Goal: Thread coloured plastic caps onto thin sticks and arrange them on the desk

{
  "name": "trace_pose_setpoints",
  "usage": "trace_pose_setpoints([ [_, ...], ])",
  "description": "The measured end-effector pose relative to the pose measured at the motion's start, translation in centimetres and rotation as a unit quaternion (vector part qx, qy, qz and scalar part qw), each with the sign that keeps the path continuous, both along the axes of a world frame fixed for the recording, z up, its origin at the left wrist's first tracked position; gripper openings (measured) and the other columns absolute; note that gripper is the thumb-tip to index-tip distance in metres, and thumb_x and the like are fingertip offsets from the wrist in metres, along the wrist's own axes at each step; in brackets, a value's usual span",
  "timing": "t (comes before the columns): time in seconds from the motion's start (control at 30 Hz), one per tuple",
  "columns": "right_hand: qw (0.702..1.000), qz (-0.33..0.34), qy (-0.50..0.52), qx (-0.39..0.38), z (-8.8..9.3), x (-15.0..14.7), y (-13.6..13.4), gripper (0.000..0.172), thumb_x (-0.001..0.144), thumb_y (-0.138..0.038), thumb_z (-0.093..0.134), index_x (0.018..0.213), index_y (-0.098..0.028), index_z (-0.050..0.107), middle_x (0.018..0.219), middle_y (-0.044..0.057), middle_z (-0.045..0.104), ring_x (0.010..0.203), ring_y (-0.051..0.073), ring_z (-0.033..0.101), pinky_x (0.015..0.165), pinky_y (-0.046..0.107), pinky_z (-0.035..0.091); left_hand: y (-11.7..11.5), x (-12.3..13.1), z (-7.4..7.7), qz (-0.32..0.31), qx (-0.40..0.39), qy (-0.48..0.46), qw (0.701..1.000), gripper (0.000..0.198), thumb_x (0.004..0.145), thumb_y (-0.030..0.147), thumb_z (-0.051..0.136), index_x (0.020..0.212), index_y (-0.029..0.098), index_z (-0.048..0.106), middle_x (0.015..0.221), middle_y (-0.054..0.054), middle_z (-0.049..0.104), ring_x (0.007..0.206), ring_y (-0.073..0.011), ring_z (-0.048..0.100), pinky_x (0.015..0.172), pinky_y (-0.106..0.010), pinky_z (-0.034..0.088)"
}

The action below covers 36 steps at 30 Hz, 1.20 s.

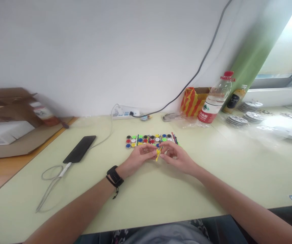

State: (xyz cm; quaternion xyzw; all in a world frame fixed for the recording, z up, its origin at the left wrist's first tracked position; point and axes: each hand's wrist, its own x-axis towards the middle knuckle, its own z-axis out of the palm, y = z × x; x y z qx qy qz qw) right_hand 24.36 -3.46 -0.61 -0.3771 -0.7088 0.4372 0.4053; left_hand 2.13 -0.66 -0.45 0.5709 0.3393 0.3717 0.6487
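Between my two hands is a small yellow plastic piece (158, 155), with a thin stick-like part pointing down towards me. My left hand (139, 158) pinches it from the left, thumb and fingers closed. From the right, my right hand (178, 158) grips it with the thumb and index finger. Just beyond the fingers lie rows of small round coloured discs (140, 140) in black, green, red, white, blue and yellow, with thin coloured sticks between the groups. My fingers hide part of the nearest row.
A black phone (80, 149) lies left, on a white charging cable (65, 169). Against the wall sits a power strip (125, 113). At the right stand a large water bottle (215, 98), a striped bag (193, 103), a juice bottle (234, 99) and stacked discs (237, 121). An open cardboard box (11, 98) is far left.
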Motion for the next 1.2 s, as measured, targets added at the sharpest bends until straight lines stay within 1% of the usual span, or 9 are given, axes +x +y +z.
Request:
trace_pose_setpoints([
  [0.13,0.999,-0.034,0.015,0.023,-0.2,0.2,0.0,0.072,0.092,-0.041,0.065,0.154,-0.030,0.031,0.098,0.002,0.063,0.062,0.011,0.055,0.057,0.026,0.047,0.1,0.0,-0.1,0.009,-0.009,-0.013,1.000,0.034,0.079,0.035,0.084,0.106,0.016,0.074,0.094,-0.008,0.074,0.090,-0.0193,0.070,0.087,-0.036,0.057],
  [0.2,0.998,-0.044,0.020,0.027,-0.2,0.2,-0.1,0.064,0.091,-0.044,0.066,0.149,-0.028,0.042,0.097,0.002,0.063,0.061,0.011,0.053,0.056,0.026,0.046,0.1,0.0,-0.2,0.010,-0.010,-0.014,1.000,0.035,0.078,0.035,0.085,0.104,0.016,0.074,0.093,-0.008,0.074,0.090,-0.0191,0.070,0.088,-0.036,0.056],
  [0.27,0.999,-0.033,0.000,0.005,0.0,0.3,-0.1,0.033,0.094,-0.050,0.060,0.108,-0.021,0.069,0.079,0.000,0.061,0.056,0.011,0.048,0.054,0.026,0.041,0.1,0.0,-0.2,0.014,-0.009,-0.014,1.000,0.035,0.077,0.035,0.086,0.103,0.016,0.074,0.093,-0.007,0.075,0.088,-0.0187,0.071,0.089,-0.037,0.056],
  [0.33,0.999,-0.017,-0.014,-0.030,0.3,0.5,-0.1,0.053,0.098,-0.054,0.051,0.059,-0.018,0.059,0.056,-0.001,0.048,0.049,0.010,0.040,0.051,0.027,0.035,0.2,0.0,-0.3,0.023,-0.008,-0.016,1.000,0.035,0.076,0.036,0.086,0.102,0.016,0.074,0.092,-0.007,0.075,0.087,-0.0185,0.071,0.089,-0.037,0.056],
  [0.4,0.999,-0.014,-0.003,-0.051,0.7,0.6,-0.1,0.064,0.099,-0.056,0.048,0.047,-0.019,0.045,0.049,-0.003,0.037,0.048,0.010,0.034,0.051,0.028,0.031,0.2,0.0,-0.3,0.028,-0.009,-0.017,0.999,0.035,0.076,0.036,0.086,0.102,0.016,0.073,0.092,-0.007,0.074,0.086,-0.0184,0.071,0.088,-0.037,0.056],
  [0.57,0.997,-0.012,0.055,-0.054,1.3,0.4,-0.2,0.041,0.092,-0.056,0.063,0.074,-0.020,0.057,0.062,-0.003,0.048,0.056,0.011,0.040,0.053,0.026,0.033,0.1,0.0,-0.2,0.024,-0.018,-0.022,0.999,0.034,0.077,0.035,0.087,0.102,0.016,0.073,0.093,-0.006,0.074,0.085,-0.0175,0.072,0.087,-0.035,0.056],
  [0.67,0.996,-0.024,0.063,-0.054,1.2,0.2,-0.1,0.037,0.090,-0.057,0.065,0.083,-0.020,0.059,0.066,-0.003,0.051,0.057,0.011,0.044,0.053,0.025,0.037,0.1,0.0,-0.1,0.022,-0.029,-0.026,0.999,0.035,0.077,0.034,0.087,0.103,0.016,0.074,0.092,-0.006,0.074,0.084,-0.0170,0.071,0.088,-0.035,0.055],
  [0.8,0.996,-0.044,0.061,-0.038,0.8,0.4,0.3,0.034,0.091,-0.054,0.065,0.089,-0.020,0.060,0.071,-0.002,0.054,0.061,0.012,0.047,0.053,0.025,0.037,0.1,0.0,-0.1,0.019,-0.038,-0.020,0.999,0.035,0.077,0.035,0.086,0.104,0.016,0.074,0.092,-0.007,0.074,0.085,-0.0178,0.072,0.087,-0.034,0.055],
  [1.2,0.999,-0.003,-0.034,0.013,-0.1,0.1,0.2,0.024,0.094,-0.044,0.062,0.097,-0.020,0.063,0.067,-0.002,0.050,0.059,0.012,0.044,0.054,0.026,0.038,0.0,0.1,0.0,0.003,-0.029,-0.003,1.000,0.038,0.078,0.037,0.086,0.106,0.014,0.073,0.098,-0.009,0.073,0.087,-0.0199,0.071,0.086,-0.036,0.055],
])
